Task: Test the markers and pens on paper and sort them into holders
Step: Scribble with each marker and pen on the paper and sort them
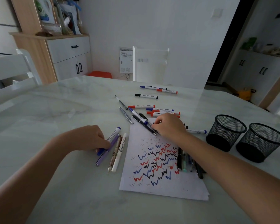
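Item: left grip (89,138) is lying on the bench (55,110), fingers curling narrowly and pinching a blue-capped marker (114,135), which is lying flat and slanting away from the thumb. Just beside that grip, on its thumb side, a purple pen (103,153), a patterned pen (114,151) and a white acrylic marker (120,149) are lying side by side, close together. Item: right grip (168,125) is curling down over black-ended markers (185,126) at the far edge of the paper (162,188), their ends showing on either side of the knuckles; which one it is clasping cannot be told. A black pen (144,125) and a blue-tipped marker (138,115) are lying just beside its fingertips. Red and blue markers (162,110) are lying just beyond this grip, with three more (152,92) well beyond. The paper is carrying red, blue and black zigzags. A pen cluster (184,160) is lying under the right forearm. Two black mesh holders (226,133) are standing upright, outward of the right grip.
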